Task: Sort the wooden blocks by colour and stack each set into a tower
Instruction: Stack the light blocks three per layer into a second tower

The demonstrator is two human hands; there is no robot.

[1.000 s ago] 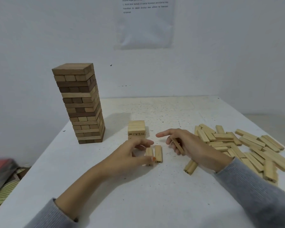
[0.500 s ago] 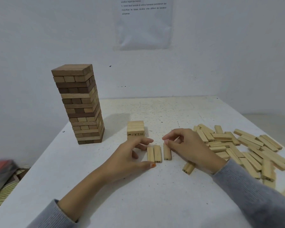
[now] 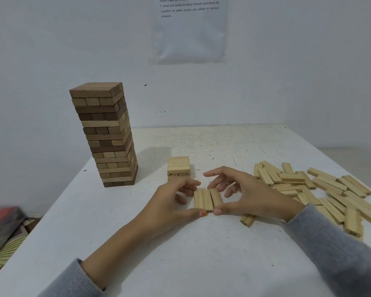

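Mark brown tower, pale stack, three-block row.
Tall brown wooden tower (image 3: 107,136): head view, front face.
Short pale wooden stack (image 3: 178,165): head view, top face.
Row of three pale wooden blocks (image 3: 207,199): head view, middle block.

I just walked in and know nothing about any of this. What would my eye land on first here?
The tall brown block tower stands at the far left of the white table. In the middle, the left hand and right hand pinch three pale blocks side by side, just before a short pale stack. A loose heap of pale blocks sprawls at the right.
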